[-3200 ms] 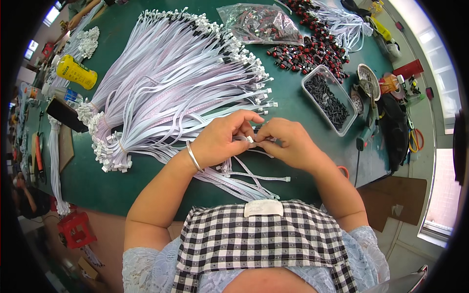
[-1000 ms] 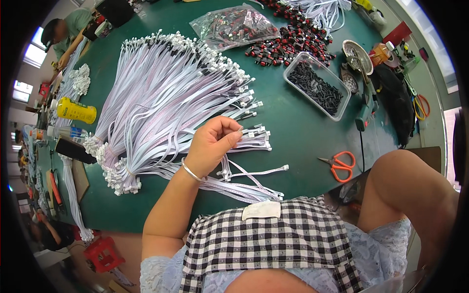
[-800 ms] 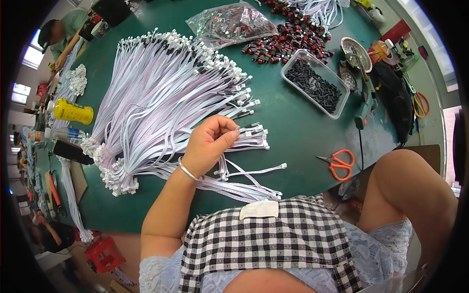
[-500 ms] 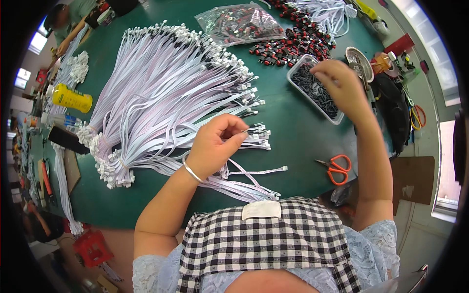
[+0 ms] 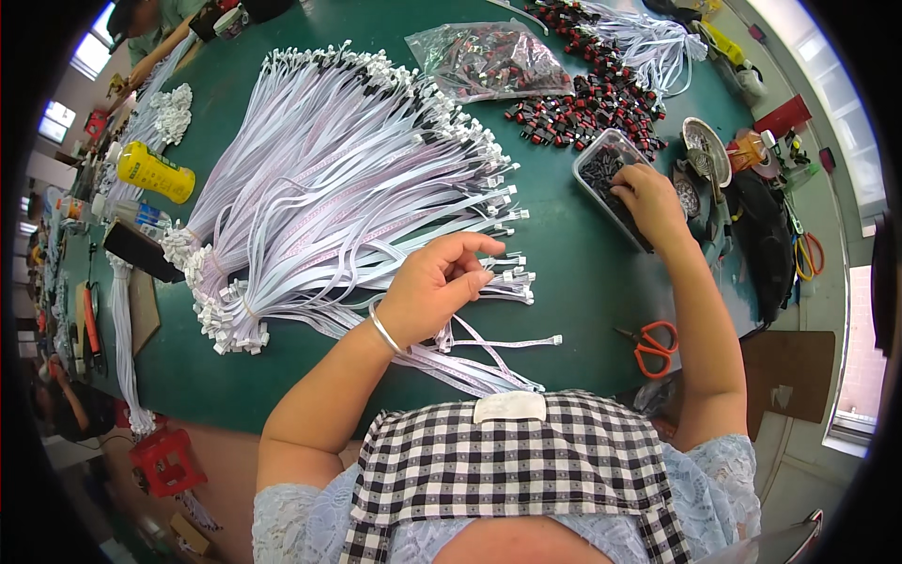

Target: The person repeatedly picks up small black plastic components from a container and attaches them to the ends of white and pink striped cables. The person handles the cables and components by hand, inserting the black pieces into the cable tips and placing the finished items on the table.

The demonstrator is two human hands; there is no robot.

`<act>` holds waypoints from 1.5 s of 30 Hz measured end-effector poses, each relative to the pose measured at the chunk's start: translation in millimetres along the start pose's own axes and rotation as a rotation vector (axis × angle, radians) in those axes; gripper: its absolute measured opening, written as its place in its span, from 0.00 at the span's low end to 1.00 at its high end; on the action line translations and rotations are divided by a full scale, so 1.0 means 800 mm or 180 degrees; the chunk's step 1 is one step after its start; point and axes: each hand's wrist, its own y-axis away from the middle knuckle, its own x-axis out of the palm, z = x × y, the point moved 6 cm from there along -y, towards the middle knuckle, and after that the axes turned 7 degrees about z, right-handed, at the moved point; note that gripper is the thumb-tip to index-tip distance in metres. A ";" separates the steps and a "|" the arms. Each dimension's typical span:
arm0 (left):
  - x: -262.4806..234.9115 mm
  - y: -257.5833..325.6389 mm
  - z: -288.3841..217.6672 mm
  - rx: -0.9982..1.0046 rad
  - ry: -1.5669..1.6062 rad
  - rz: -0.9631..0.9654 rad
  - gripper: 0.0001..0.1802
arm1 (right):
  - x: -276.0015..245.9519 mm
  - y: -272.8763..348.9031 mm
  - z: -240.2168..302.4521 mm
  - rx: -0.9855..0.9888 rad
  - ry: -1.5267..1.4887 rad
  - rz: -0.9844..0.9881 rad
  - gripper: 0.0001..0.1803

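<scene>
My left hand (image 5: 437, 287) hovers over the right-hand ends of a large fan of flat white ribbon cables (image 5: 310, 179), tipped with small white connectors. Its index finger is stretched out, apart from the thumb, with the other fingers curled; no held cable shows between them. A silver bangle (image 5: 383, 327) circles that wrist. My right hand (image 5: 653, 202) reaches into a clear plastic tray (image 5: 584, 179) of short black tube pieces (image 5: 601, 167). Its fingertips are pressed together among the pieces; what they grip is hidden. Some loose cables (image 5: 470, 367) lie under my left wrist.
Orange-handled scissors (image 5: 656, 350) lie on the green table (image 5: 564, 301). Beyond the tray are a pile of red-and-black parts (image 5: 601, 108), a clear bag (image 5: 493, 61) of similar parts and a metal dish (image 5: 705, 148). A yellow bottle (image 5: 155, 172) lies at left. Another person (image 5: 155, 33) works far left.
My right hand has come down into the tray, its fingertips now among the black pieces. The left index finger has lifted from the thumb. The whole view has shifted slightly.
</scene>
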 end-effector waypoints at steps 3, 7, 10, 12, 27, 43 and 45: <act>0.001 -0.001 -0.003 0.0034 0.0021 -0.0027 0.16 | -0.002 0.004 -0.003 0.0014 -0.0031 -0.0036 0.06; -0.001 -0.002 0.001 -0.0155 -0.0020 -0.0019 0.12 | -0.011 0.008 0.003 -0.0089 -0.0043 -0.0078 0.05; -0.001 -0.002 0.003 -0.0218 0.0013 -0.0027 0.07 | -0.011 0.010 0.005 0.0085 0.0112 0.0106 0.05; -0.002 -0.002 0.004 -0.0254 0.0035 -0.0042 0.06 | -0.017 0.013 0.014 0.0159 0.0247 0.0146 0.05; -0.002 -0.003 0.008 -0.0260 0.0071 0.0006 0.07 | -0.043 0.037 0.073 -0.0172 -0.1210 -0.0150 0.06; -0.001 -0.002 0.012 -0.0273 0.0110 0.0127 0.06 | 0.049 0.065 0.177 0.0105 -0.3951 0.0931 0.07; -0.001 -0.003 0.013 -0.0302 0.0081 0.0132 0.06 | 0.050 0.065 0.180 0.0099 -0.3780 0.0804 0.06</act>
